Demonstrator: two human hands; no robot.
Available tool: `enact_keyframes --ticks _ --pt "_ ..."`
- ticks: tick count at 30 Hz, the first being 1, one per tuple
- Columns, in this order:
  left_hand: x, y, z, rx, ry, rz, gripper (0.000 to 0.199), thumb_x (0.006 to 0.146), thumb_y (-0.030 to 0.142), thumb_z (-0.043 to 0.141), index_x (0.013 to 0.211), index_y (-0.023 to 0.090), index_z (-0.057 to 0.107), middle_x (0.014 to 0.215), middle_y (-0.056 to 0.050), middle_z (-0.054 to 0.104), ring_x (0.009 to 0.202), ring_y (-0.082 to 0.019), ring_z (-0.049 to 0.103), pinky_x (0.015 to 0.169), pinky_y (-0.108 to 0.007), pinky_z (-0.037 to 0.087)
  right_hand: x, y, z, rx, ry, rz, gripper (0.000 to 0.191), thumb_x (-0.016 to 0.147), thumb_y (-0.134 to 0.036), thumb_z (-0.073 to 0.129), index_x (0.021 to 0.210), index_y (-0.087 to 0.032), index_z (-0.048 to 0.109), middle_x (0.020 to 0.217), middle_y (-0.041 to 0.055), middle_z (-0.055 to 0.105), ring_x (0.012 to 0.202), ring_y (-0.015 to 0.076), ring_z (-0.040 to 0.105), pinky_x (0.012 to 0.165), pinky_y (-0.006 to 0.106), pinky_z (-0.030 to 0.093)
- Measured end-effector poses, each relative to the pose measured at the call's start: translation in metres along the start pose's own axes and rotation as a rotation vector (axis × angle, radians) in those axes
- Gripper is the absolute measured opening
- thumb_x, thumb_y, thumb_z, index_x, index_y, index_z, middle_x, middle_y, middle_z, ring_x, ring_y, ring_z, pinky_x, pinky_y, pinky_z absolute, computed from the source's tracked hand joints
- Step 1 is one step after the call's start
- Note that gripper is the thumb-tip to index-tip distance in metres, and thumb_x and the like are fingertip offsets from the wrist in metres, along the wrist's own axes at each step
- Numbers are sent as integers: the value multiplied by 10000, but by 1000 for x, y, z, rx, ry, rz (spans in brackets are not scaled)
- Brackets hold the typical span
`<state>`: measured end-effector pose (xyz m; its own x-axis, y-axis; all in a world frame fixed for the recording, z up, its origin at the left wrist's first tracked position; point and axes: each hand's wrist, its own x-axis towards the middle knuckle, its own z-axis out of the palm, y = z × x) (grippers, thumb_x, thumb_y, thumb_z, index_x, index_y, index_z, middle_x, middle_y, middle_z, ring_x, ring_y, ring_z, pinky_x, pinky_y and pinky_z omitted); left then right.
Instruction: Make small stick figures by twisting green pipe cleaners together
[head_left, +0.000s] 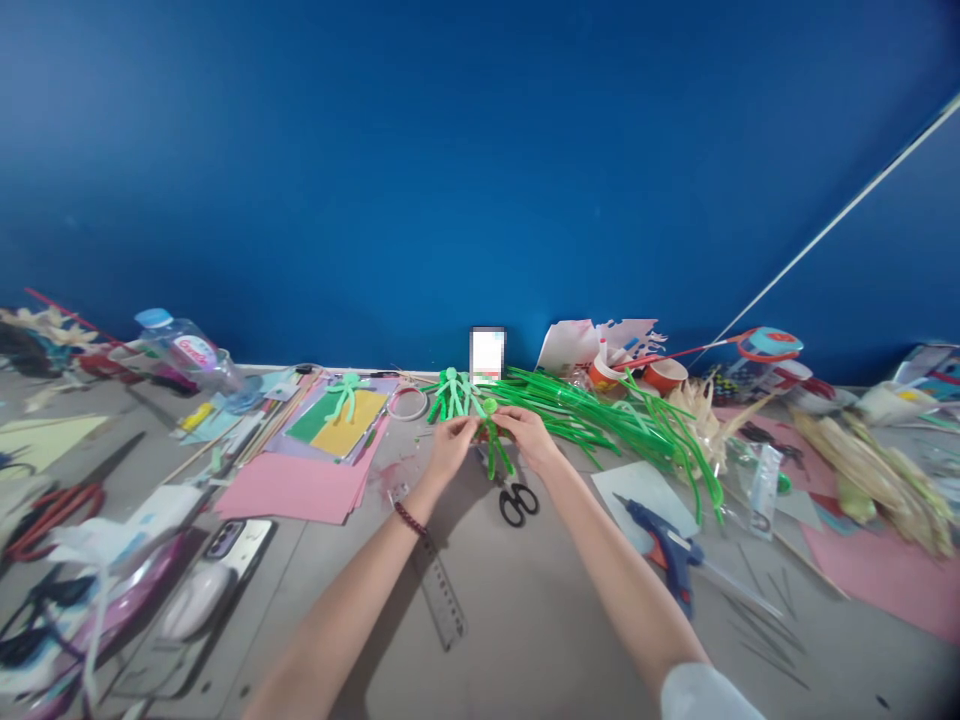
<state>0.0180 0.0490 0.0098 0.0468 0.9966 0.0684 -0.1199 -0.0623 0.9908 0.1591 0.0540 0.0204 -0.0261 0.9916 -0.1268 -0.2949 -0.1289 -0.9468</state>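
Green fig. (493,430): held btwn L hand (452,445) & R hand (529,437)
Scissors (518,495): laid nr hands on tabletop (555,640)
Glue gun (676,556): set partly on pale sheet (656,484)

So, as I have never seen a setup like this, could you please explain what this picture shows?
Of course. There is no machine: these are a person's bare left hand and right hand. The single picture comes from a camera worn on that person's head, looking forward and down. The fingers of both hands hold a small green figure between them. On the grey table, black-handled scissors and a clear ruler lie nearer the body. To the left are pink sheets and a clear bottle; to the right, green fuzzy stems and a blue glue gun. A blue wall stands behind everything.
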Motion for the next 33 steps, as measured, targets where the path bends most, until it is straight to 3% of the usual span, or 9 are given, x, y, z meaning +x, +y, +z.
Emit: enact_keyframes --ticks 3,5,11,18,26,33 --pt "5 1 -3 -172 -31 -187 294 670 435 658 622 146 689 625 -65 665 571 -172 595 601 -298 478 0 -2 -4 7 -20 40 252 503 -327 779 631 -170 631 616 -16 591 584 119 523 622 272 409" --pt "7 1 -4 -206 -54 -234 295 648 434 686 665 140 702 663 -80 682 595 -183 611 610 -310 488 -1 -3 -4 -12 -42 45 255 519 -342 772 629 -168 623 591 -29 571 563 109 501 603 265 389" --pt "2 3 -2 -89 -153 -184 206 627 343 741 704 154 712 684 -58 675 627 -162 595 620 -275 472 -2 -3 -7 -57 -138 58 249 592 -375 741 640 -163 618 592 -43 548 551 85 472 566 237 341" --pt "2 5 -1 -45 -64 -134 194 642 354 724 668 166 683 630 -13 612 603 -133 539 583 -241 422 3 2 -12 -124 -88 46 274 541 -347 780 726 -163 697 667 -8 616 590 103 514 601 253 381" --pt "4 2 -2 12 -74 -14 199 662 358 705 620 172 648 586 7 552 567 -128 492 540 -246 366 0 1 -5 -327 -24 -102 187 590 -337 716 665 -168 683 618 -8 619 578 120 503 592 263 378" --pt "3 3 -3 -103 -64 -74 169 661 317 715 617 176 634 599 23 542 570 -108 479 559 -236 350 2 8 0 -429 -27 -236 166 656 -337 654 679 -174 662 650 0 622 613 138 531 614 267 396"
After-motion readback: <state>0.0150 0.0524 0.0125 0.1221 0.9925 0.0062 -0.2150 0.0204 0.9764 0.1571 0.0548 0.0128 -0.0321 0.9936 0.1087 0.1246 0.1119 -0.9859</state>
